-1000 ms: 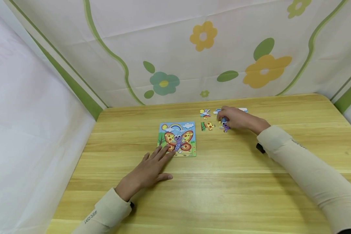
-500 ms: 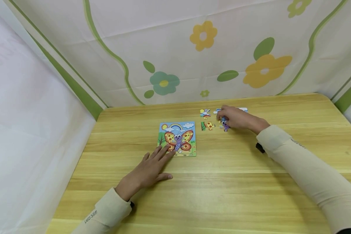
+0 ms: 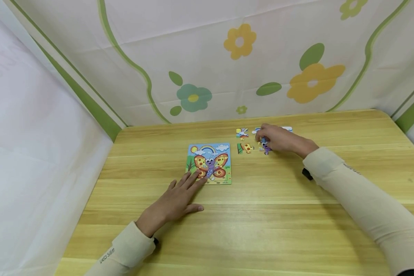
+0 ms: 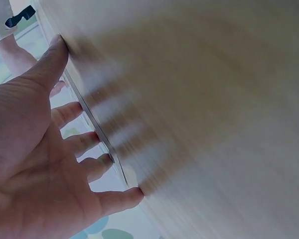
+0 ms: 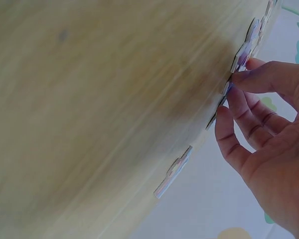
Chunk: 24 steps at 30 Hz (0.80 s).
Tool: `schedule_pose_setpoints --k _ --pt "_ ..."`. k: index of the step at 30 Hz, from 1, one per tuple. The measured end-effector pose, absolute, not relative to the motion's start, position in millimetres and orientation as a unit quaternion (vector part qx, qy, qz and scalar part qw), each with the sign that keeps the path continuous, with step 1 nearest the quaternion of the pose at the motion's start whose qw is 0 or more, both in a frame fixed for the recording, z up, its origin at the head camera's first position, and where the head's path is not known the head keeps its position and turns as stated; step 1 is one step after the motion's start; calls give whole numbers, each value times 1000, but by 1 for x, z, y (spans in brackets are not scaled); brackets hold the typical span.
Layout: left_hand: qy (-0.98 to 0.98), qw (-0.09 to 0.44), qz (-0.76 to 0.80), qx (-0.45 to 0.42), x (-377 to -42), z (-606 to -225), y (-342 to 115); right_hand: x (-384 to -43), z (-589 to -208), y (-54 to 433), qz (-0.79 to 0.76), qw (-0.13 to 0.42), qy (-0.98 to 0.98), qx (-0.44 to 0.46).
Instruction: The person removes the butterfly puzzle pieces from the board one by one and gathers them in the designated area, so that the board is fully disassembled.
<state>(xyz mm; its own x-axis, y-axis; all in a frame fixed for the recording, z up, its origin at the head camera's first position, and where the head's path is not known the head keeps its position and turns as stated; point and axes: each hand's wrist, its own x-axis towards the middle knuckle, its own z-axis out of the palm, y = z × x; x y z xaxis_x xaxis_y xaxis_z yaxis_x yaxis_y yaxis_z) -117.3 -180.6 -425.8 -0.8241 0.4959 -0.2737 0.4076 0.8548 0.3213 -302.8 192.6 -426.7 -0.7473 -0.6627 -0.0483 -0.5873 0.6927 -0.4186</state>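
My left hand (image 3: 176, 197) lies with its fingers spread, fingertips on the lower part of a butterfly picture board (image 3: 208, 147). In the left wrist view the thumb and fingertips of the left hand (image 4: 55, 164) meet the tabletop and the board's thin edge. My right hand (image 3: 276, 138) is at the puzzle pieces to the right of the board. Its thumb and fingers pinch a small puzzle piece (image 5: 226, 88), mostly hidden by the hand. Close by is a purple butterfly-body piece (image 3: 266, 148), partly covered by the fingers.
Left of the right hand lie a sun piece (image 3: 242, 132) and a yellow-spotted wing piece (image 3: 245, 148). A cloud piece (image 3: 287, 128) shows behind the hand. The wooden table (image 3: 255, 230) ends at a flower-printed curtain (image 3: 220, 69).
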Motion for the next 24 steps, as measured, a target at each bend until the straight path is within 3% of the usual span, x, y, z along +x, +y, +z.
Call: schedule_pose_setpoints --k 24 --pt "948 175 123 237 -115 -424 -182 -293 -421 173 -233 93 898 -361"
